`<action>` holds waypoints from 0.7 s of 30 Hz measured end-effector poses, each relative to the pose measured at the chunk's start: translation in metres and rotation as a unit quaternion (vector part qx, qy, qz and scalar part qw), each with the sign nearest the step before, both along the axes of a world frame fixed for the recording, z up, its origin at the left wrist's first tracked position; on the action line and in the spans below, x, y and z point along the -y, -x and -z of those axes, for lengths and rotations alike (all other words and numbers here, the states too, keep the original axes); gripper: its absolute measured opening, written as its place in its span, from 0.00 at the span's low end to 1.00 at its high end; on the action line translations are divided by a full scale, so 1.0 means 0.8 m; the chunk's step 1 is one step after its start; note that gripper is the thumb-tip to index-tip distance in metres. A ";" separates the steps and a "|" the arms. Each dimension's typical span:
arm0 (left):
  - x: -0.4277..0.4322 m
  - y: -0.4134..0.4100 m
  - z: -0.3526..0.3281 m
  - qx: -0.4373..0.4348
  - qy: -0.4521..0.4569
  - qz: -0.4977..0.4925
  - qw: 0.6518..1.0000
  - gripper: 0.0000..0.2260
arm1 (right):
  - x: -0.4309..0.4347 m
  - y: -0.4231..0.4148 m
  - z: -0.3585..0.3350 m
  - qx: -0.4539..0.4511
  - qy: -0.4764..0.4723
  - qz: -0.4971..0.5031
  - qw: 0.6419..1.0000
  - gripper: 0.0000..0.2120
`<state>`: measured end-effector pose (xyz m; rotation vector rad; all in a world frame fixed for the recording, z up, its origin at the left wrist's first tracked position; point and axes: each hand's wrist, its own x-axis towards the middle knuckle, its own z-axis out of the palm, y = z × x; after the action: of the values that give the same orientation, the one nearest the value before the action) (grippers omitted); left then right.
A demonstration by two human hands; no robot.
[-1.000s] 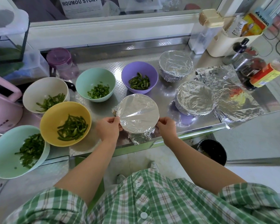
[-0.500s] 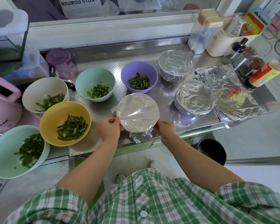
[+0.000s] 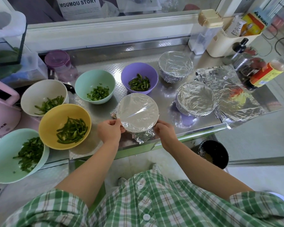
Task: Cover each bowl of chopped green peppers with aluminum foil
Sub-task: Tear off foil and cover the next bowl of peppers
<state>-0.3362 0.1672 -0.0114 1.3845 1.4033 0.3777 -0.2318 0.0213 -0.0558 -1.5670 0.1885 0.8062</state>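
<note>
Head view, your left hand [image 3: 108, 132] and right hand [image 3: 165, 132] curled round opposite sides of the foil-covered bowl [image 3: 138, 112], fingers [image 3: 116, 124] pinching its wrapped rim, bowl at the near edge of the steel counter [image 3: 167, 95], yellow bowl [image 3: 49, 122] uncovered to its left.

What lies inside the front foil-covered bowl [image 3: 138, 110], the right foil-covered bowl [image 3: 195, 97] and the back foil-covered bowl [image 3: 175, 63] cannot be seen. The fingertips of the right grip [image 3: 164, 133] lie hidden behind the front bowl's wrapped side. The pink appliance [image 3: 2, 112] is cut by the left edge, the sauce bottle's [image 3: 269, 72] cap by the right; its label print is too small to read.
</note>
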 end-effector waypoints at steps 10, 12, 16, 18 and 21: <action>0.001 0.000 -0.004 0.013 0.068 -0.014 0.997 0.06 | 0.000 -0.018 0.008 0.164 0.135 -0.097 0.972 0.16; 0.003 0.000 -0.004 0.016 0.069 -0.013 0.997 0.06 | -0.004 -0.017 0.002 0.184 0.148 -0.097 0.967 0.15; 0.002 0.001 -0.002 0.015 0.085 -0.013 0.996 0.07 | -0.009 -0.018 0.003 0.209 0.167 -0.099 0.958 0.14; 0.001 0.001 -0.001 0.015 0.102 -0.010 0.995 0.07 | -0.009 -0.016 0.005 0.216 0.173 -0.076 0.958 0.11; 0.000 0.001 0.002 0.016 0.116 -0.006 0.993 0.07 | -0.009 -0.018 0.008 0.205 0.190 -0.032 0.960 0.08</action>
<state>-0.3372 0.1669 -0.0128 1.1768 1.3828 0.2342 -0.2175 0.0284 -0.0619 -2.0773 -0.0135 0.4919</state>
